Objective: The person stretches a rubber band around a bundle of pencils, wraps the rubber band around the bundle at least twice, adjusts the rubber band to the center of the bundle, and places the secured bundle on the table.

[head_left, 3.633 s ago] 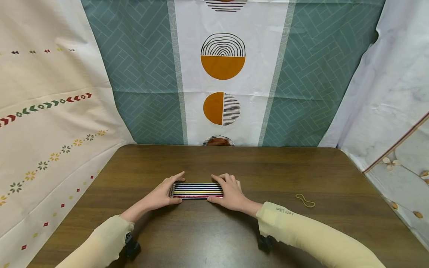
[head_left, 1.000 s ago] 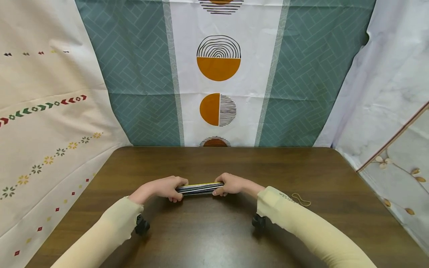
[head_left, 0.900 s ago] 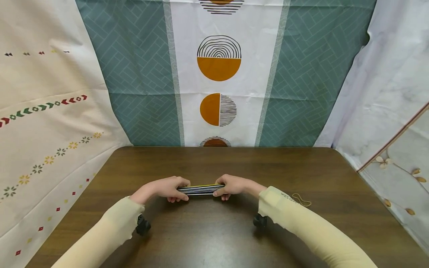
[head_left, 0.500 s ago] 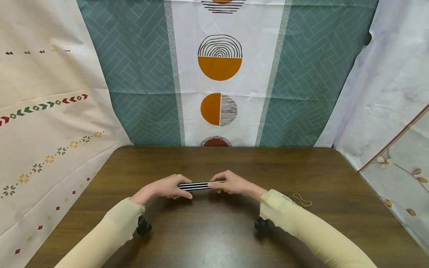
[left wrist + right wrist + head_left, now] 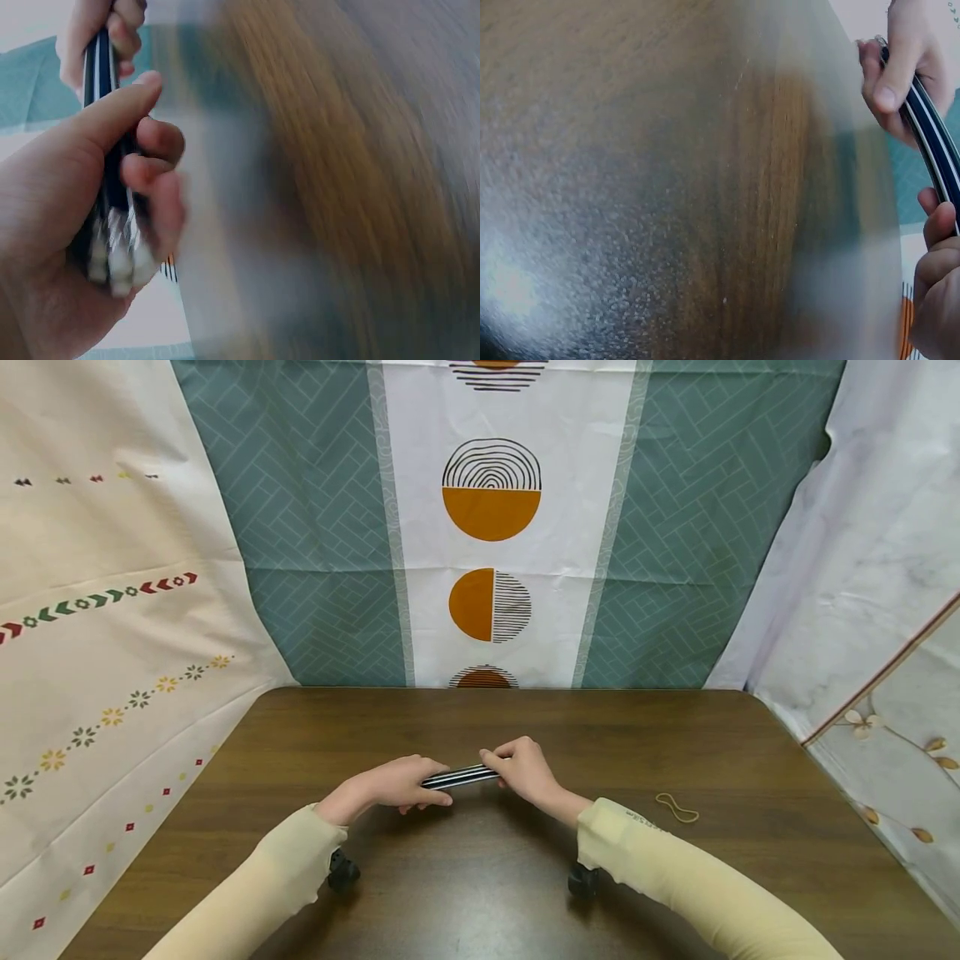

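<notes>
A bundle of dark pencils with white stripes (image 5: 467, 776) is held just over the table, its right end tilted slightly upward in the head view. My left hand (image 5: 401, 781) grips the left end, thumb along the near side and fingers curled beneath. In the left wrist view, metal ferrules and white erasers (image 5: 120, 266) show at that end, somewhat blurred. My right hand (image 5: 529, 770) pinches the other end, whose tips it hides. Between the two hands, the right wrist view shows a bare stretch of the pencils (image 5: 930, 135).
A yellowish rubber band (image 5: 677, 808) lies on the brown wooden table (image 5: 480, 877), to the right beyond the right forearm. Patterned cloths (image 5: 330, 568) hang behind the table and along both sides.
The pencils lay side by side on the table; both hands have gathered and lifted them into a bundle. Lately the left hand moved right, and the right hand changed its hold at the end.
</notes>
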Demonstrator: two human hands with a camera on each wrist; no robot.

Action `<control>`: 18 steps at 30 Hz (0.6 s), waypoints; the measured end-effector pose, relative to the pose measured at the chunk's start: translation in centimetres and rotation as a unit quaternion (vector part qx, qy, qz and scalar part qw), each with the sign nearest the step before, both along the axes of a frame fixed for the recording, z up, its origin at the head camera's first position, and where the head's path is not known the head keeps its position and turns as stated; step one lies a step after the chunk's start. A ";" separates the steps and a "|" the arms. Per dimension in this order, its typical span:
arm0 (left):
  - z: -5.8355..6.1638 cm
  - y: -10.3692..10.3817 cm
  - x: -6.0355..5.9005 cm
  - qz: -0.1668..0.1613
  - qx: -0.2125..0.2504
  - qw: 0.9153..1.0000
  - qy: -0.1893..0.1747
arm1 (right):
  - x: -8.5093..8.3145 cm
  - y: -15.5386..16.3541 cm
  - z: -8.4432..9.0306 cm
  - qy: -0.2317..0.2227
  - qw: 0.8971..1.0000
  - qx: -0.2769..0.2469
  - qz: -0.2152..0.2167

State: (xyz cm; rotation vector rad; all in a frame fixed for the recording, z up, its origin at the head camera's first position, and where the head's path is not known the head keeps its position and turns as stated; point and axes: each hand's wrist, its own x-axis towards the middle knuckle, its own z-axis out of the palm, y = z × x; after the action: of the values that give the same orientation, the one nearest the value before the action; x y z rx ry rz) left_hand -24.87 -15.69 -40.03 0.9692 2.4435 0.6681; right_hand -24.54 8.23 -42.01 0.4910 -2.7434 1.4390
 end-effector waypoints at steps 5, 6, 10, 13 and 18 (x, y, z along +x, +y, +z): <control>-0.2 1.2 0.0 0.002 0.001 0.997 0.077 | 0.3 0.1 0.4 0.007 0.999 -0.024 -0.022; -0.2 1.4 0.1 0.007 -0.004 0.996 0.087 | 0.3 0.1 0.4 0.009 0.999 -0.027 -0.027; 0.1 2.1 0.4 0.026 -0.018 0.997 0.070 | 0.4 0.2 0.2 0.016 0.998 -0.037 -0.043; 0.3 2.5 0.6 0.022 -0.004 0.999 0.039 | 0.4 0.3 0.2 0.025 0.998 -0.041 -0.050; 0.0 3.0 0.6 0.000 0.042 0.996 0.074 | 0.5 0.5 0.6 0.046 0.997 -0.040 -0.050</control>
State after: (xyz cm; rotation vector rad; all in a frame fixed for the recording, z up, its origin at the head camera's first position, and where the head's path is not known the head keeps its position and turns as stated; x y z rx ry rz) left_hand -24.28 -12.72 -40.00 1.0873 2.5612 0.7272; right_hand -24.05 8.68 -41.40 0.4005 -2.5887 1.4590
